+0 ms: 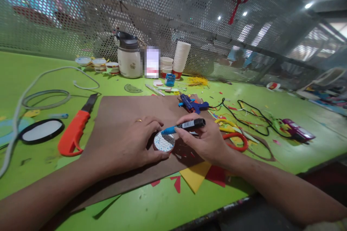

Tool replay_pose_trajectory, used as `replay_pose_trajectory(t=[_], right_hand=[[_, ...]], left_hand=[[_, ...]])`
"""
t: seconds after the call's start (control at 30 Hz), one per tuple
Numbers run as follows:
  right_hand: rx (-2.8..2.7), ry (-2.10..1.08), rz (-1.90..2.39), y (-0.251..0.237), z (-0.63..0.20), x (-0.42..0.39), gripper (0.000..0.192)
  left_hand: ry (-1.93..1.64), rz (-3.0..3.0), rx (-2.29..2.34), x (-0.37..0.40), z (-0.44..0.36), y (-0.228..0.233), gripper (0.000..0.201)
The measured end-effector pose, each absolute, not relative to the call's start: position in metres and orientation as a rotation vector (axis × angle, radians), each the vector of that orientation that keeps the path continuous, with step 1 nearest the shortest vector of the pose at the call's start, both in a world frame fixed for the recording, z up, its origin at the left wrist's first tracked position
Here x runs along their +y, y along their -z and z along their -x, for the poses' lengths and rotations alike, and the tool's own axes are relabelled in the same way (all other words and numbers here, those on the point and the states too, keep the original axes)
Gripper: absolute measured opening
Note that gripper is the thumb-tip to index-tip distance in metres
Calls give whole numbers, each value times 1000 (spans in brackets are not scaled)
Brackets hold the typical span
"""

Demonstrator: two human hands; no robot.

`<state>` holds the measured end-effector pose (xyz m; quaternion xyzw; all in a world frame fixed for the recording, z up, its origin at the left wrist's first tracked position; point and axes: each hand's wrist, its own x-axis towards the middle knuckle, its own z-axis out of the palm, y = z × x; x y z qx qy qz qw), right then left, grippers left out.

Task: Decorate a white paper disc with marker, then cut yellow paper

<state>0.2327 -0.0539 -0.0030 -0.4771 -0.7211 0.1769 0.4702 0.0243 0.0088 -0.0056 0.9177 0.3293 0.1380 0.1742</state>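
Setting: lime-green bench (168,205) against perforated metal mesh, brown cardboard sheet (121,112) laid across it.
Left hand (130,140): fingers pressed flat, pinning a small round white disc (164,142) to the cardboard.
Right hand (206,140): grip closed around a blue-tipped black marker (184,126), tip on the disc.
Nearby: orange-handled knife (73,131), blue glue gun (192,104).

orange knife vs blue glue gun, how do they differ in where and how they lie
The orange knife lies partly on the bare green table, left of the left hand; the blue glue gun sits on the brown board, beyond the right hand. The knife is cordless; the gun trails a black cord. Neither is touched.
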Motion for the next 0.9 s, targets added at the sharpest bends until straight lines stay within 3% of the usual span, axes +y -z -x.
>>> replay_pose_trajectory(t=[0.9], right_hand=[[-1718,-494,1144,0,-231,-55,7]], left_hand=[[-383,-2578,947,7,-27,2,44]])
